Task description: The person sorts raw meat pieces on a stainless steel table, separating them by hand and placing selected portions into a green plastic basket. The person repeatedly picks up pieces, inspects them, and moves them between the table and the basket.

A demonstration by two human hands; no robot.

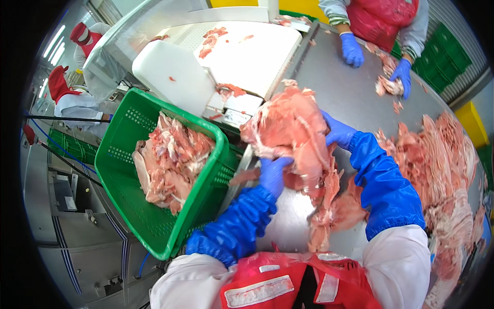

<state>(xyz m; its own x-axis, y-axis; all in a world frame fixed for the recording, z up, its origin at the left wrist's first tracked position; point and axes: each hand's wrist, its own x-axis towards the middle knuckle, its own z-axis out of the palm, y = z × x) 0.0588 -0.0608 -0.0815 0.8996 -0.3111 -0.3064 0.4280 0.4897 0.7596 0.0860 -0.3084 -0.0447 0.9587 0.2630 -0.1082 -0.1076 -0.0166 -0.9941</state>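
Note:
Between my two gloved hands is a large slab of raw meat (297,123), raised over the steel worktable (287,228). My left hand (273,174) grips its lower left edge, the thumb pointing across the meat. On the far right edge, my right hand (337,129) has its fingers partly behind the slab. Ragged strips hang from its lower end towards my apron. Another flat piece of meat (347,208) lies below my right forearm. To the left, a green perforated plastic crate (220,143) holds a heap of meat pieces (173,166).
A large meat pile (436,162) covers the table's right side. Across from me, a co-worker's gloved hand (402,77) touches a meat scrap (388,85). A white conveyor belt (258,42) carries scraps behind a white plastic board (173,73). Two people stand far left.

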